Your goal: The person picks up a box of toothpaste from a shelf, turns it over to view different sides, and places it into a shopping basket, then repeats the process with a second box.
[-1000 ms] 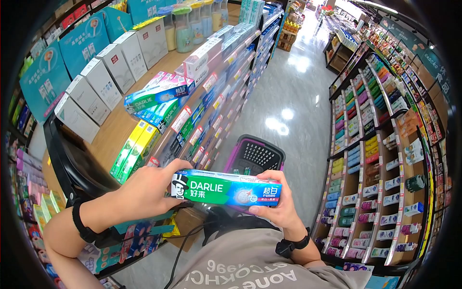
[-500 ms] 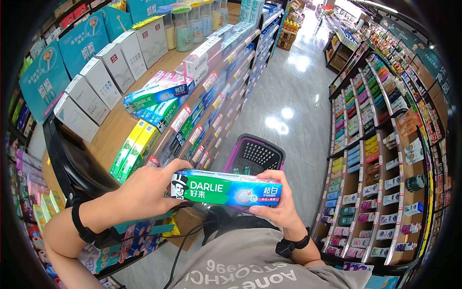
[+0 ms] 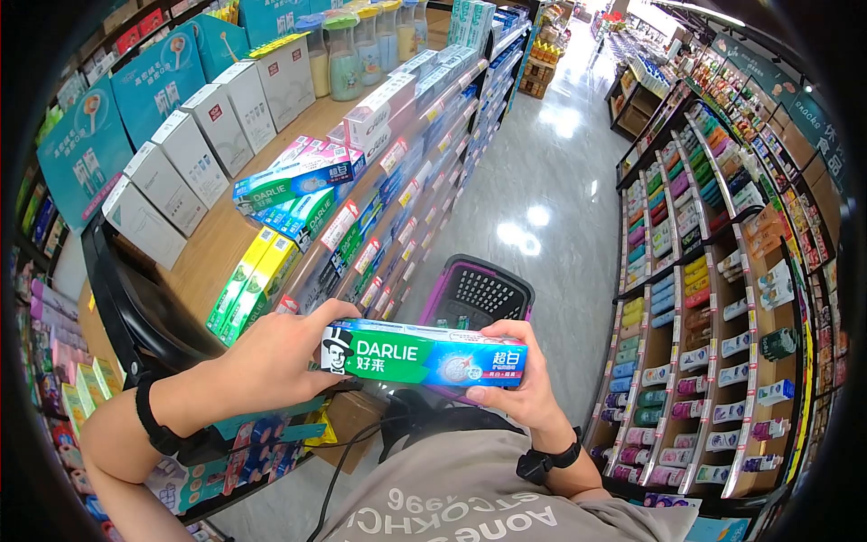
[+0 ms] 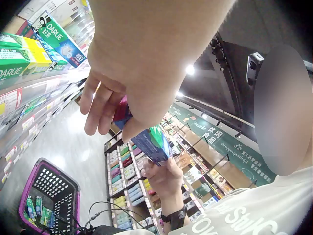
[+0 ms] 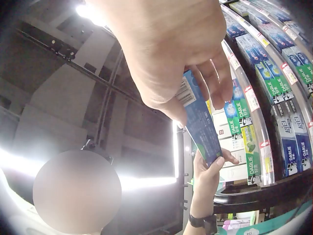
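Both hands hold a green and blue Darlie toothpaste box [image 3: 424,355] level in front of the grey shirt, its printed front facing up toward the head view. My left hand [image 3: 287,354] grips the green end by the top-hat figure, thumb and fingers on opposite edges. At the blue end, my right hand [image 3: 526,379] pinches the box between thumb and fingers. The right wrist view shows the box's dark blue back [image 5: 204,127] with a barcode near the right thumb. Below and beyond the box, a black and purple shopping basket [image 4: 73,183] stands on the floor, with several toothpaste boxes [image 4: 39,209] inside.
To the left runs a shelf unit with a wooden top [image 3: 203,221], bearing white boxes [image 3: 172,203], stacked Darlie boxes [image 3: 293,185] and lidded jars [image 3: 343,68]. Bottle-filled shelves [image 3: 695,307] line the right side. A grey tiled aisle [image 3: 551,194] lies between them.
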Motion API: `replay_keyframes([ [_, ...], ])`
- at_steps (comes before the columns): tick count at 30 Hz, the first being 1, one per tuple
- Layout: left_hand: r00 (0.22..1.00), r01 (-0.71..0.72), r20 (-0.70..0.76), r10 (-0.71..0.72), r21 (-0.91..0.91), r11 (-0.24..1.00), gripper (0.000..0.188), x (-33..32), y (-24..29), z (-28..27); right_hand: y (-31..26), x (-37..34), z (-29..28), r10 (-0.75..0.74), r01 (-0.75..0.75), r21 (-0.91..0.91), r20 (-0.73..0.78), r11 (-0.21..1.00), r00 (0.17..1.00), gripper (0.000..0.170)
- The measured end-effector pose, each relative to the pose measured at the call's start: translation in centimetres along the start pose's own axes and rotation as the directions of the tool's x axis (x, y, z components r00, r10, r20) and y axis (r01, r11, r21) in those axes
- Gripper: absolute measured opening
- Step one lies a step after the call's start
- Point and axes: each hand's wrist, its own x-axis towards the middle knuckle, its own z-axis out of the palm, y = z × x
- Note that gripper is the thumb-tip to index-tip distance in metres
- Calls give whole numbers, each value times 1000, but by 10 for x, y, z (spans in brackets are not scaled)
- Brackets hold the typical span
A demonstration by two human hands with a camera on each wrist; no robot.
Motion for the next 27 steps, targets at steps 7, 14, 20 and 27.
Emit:
replay_keyframes([
  [7,999,-41,-23,40,-14,999,62,0,-2,2,1,1,-1,-6,5,-24,-7,1000,1000,77],
  [14,998,-59,-36,58,-16,998,62,0,-2,3,6,1,-2,2,-2,-8,3,1000,1000,78],
  [20,998,-47,-30,47,-29,998,62,0,0,1,5,1,-2,6,-6,3,-3,1000,1000,77],
  [27,999,-35,-17,35,-32,999,62,1,0,0,4,1,-2,-4,4,1,3,1000,1000,77],
])
